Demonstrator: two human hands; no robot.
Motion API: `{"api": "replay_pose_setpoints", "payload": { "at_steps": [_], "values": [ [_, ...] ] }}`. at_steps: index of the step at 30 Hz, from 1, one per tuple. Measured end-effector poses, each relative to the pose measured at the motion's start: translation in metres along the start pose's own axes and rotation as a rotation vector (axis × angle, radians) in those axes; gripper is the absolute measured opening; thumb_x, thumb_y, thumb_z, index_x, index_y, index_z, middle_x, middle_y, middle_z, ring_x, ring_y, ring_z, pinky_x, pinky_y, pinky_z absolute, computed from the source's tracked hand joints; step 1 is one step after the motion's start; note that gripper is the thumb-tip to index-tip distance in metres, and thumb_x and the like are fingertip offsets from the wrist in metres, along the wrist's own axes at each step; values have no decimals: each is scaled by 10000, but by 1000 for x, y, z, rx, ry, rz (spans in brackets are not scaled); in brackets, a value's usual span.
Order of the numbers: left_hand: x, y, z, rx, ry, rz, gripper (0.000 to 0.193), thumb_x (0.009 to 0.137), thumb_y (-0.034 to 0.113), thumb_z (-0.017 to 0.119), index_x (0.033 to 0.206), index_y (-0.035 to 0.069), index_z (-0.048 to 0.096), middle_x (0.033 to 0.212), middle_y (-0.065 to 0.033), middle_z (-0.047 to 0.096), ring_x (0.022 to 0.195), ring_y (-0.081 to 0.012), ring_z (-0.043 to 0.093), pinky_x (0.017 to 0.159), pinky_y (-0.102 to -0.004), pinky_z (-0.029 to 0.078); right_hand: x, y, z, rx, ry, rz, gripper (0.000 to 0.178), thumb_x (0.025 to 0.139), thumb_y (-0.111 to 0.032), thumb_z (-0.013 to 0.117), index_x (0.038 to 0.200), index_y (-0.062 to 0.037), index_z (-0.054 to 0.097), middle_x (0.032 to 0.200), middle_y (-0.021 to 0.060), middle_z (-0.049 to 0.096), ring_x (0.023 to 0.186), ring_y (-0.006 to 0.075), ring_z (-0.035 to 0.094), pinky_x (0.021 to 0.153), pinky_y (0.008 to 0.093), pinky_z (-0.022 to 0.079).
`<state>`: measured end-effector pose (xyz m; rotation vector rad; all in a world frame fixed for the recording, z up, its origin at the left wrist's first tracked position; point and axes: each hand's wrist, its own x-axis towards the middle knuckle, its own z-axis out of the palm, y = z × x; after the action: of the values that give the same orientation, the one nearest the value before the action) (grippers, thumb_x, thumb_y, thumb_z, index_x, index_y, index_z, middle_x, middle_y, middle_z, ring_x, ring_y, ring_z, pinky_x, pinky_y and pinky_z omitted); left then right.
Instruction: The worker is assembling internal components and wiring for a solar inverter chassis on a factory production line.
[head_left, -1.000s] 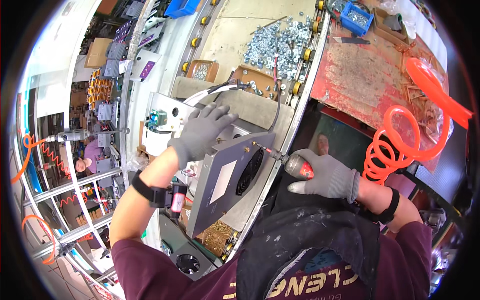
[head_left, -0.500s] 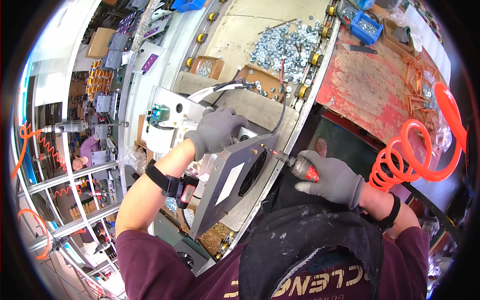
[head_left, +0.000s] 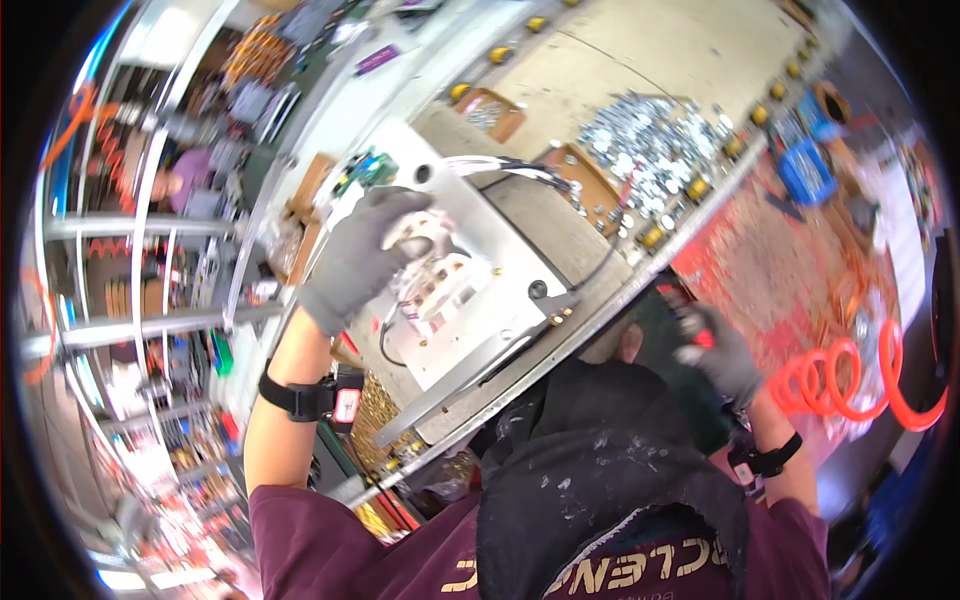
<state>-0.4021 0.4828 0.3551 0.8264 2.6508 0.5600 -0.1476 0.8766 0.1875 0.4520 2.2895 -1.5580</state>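
Past our black apron (head_left: 600,450), we are facing a dark panel (head_left: 450,393) that is standing nearly edge-on along the near edge of the conveyor bench (head_left: 690,232). Right behind it the bare metal chassis (head_left: 478,218) is lying on the bench, ahead and left of our body; its longer visible side is slanting from far left to near right, crosswise to that near edge. Our hands are working well apart. Our gloved left hand (head_left: 365,262) is much the nearer, reaching over the chassis's left side with bent fingers at a white component block (head_left: 440,285); whether they are gripping it, we cannot tell. Our gloved right hand (head_left: 722,360) is hanging off the near edge, right of the chassis, curling round a blurred red-marked hand tool (head_left: 703,335). Farther on, black and white cables (head_left: 500,165) are leaving the chassis's far side toward a cardboard tray (head_left: 597,185), with loose metal hardware (head_left: 650,140) spreading beyond it. Off to the right, a blue bin (head_left: 805,172) is sitting at the red-topped table's (head_left: 745,240) far end.
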Motion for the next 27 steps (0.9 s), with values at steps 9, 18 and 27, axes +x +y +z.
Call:
{"api": "replay_pose_setpoints", "payload": {
  "at_steps": [9, 18, 27],
  "values": [
    [-168, -141, 20, -466, 575, -618, 367, 850, 171, 663, 1191, 38, 637, 1087, -123, 684, 988, -215, 643, 849, -325, 493, 80, 117, -93, -821, 568, 144, 673, 855, -264, 668, 1421, -50, 375, 1274, 204, 532, 1209, 385, 485, 980, 424, 396],
    [-97, -245, 49, -97, 531, -573, 499, 881, 326, 566, 1332, 114, 533, 1326, -159, 555, 1159, -330, 573, 980, -395, 452, -24, -232, 142, -720, 418, -1210, 409, 840, -318, 621, 1158, -64, 573, 1211, 153, 510, 1111, 338, 504, 946, 518, 399],
    [25, -261, 15, 279, 505, -543, 380, 924, 311, 501, 1238, 109, 572, 1307, -123, 540, 1063, -308, 618, 952, -425, 465, -33, -269, 227, -1009, 313, -1252, 201, 689, -309, 724, 748, -176, 586, 837, -32, 570, 861, 167, 561, 867, 388, 406]
  ]
}}
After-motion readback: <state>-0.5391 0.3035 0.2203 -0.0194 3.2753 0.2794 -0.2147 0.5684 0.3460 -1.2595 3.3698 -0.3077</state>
